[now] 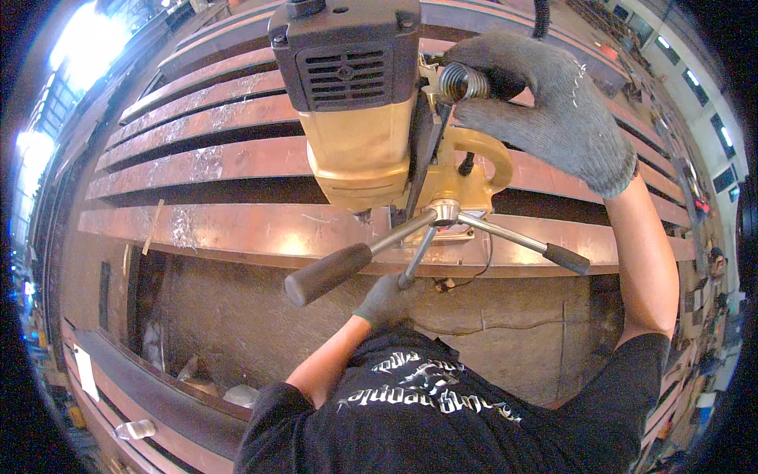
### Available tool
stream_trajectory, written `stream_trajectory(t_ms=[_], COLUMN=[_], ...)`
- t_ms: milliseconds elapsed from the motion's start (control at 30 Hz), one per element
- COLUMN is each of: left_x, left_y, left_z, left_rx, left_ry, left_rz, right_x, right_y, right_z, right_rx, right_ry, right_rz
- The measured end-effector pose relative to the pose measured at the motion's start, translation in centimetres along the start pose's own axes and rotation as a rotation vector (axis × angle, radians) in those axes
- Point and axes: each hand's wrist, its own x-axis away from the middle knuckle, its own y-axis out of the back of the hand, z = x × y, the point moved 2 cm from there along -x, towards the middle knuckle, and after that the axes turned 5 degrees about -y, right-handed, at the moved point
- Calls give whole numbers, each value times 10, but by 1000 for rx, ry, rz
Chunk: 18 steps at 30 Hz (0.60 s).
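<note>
A magnetic drill (359, 150), with a dark motor housing and a yellow body, stands on a steel beam in front of me. My left hand (387, 300), in a grey glove, is closed round the lower spoke of its three-armed feed handle (446, 212). The other two spokes, with black grips, spread to the left and right. My right hand (545, 103), also gloved in grey, is at the drill's upper right side. Its thumb and fingers close round a ribbed, round metal piece (464, 83) with an open end. Where that piece joins the drill is hidden.
Several reddish-brown steel beams (237, 162) lie side by side with dark gaps between them. Metal shavings lie on their left part. A cable (513, 325) crosses the concrete floor (260, 316) below. Another beam (158, 387) lies at the lower left, with a small bottle (136, 430) on it.
</note>
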Motion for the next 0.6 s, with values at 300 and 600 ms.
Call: stream_trajectory(t_ms=[300, 600], left_x=[3, 3], left_y=[8, 8], left_z=[-13, -15], left_rx=[-54, 5], left_ry=[44, -11], left_rz=[47, 17], right_x=[-3, -1], right_y=[2, -1], right_z=[4, -1], right_rx=[77, 45], right_ry=[22, 15], right_rz=[-2, -24])
